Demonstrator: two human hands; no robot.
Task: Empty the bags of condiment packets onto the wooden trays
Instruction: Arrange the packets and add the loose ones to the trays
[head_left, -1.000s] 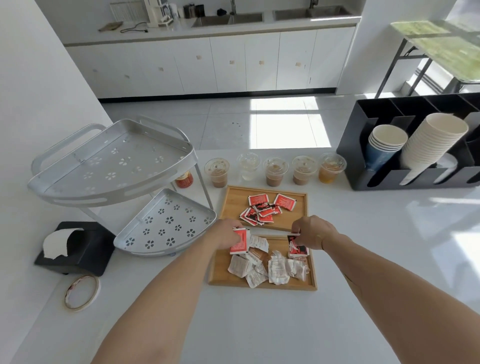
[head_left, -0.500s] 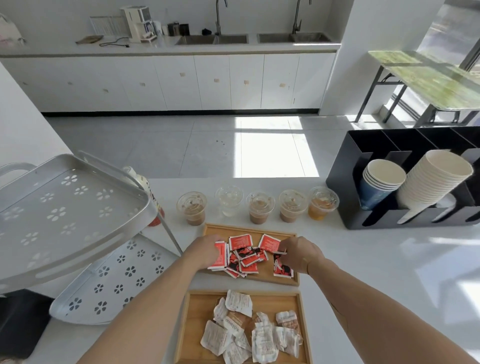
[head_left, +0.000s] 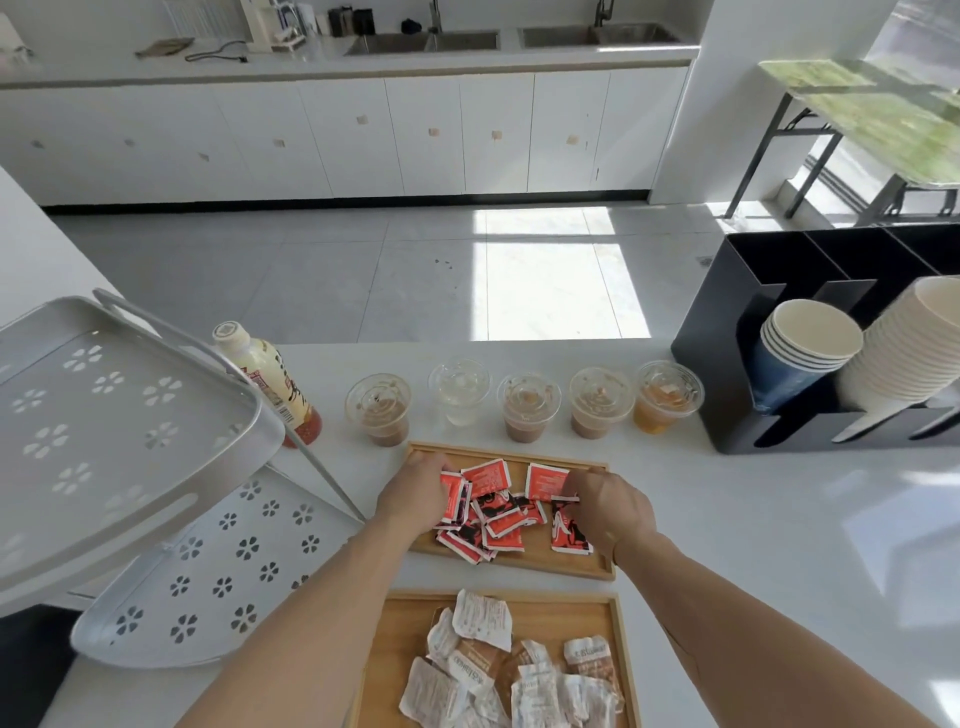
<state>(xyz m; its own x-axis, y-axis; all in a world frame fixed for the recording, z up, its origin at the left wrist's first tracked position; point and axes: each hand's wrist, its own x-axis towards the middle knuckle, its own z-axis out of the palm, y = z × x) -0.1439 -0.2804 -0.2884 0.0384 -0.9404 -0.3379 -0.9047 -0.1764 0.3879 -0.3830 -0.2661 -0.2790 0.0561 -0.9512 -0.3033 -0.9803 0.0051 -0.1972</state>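
Two wooden trays lie on the white counter. The far tray (head_left: 576, 566) holds a heap of red condiment packets (head_left: 498, 514). The near tray (head_left: 395, 654) holds several white and brown packets (head_left: 483, 670). My left hand (head_left: 415, 493) rests at the left side of the red heap, fingers closed on a red packet (head_left: 453, 501). My right hand (head_left: 605, 506) is over the right side of the heap, pinching a red packet (head_left: 569, 532) that lies on the tray. No bag is in view.
Several lidded plastic cups (head_left: 527, 405) stand in a row behind the far tray. A bottle (head_left: 270, 384) and a two-tier metal rack (head_left: 119, 447) stand at the left. A black holder with paper cup stacks (head_left: 810, 353) is at the right.
Both hands carried red packets from over the near tray forward to the far tray's red heap. The camera moved forward, so both trays sit lower in view.
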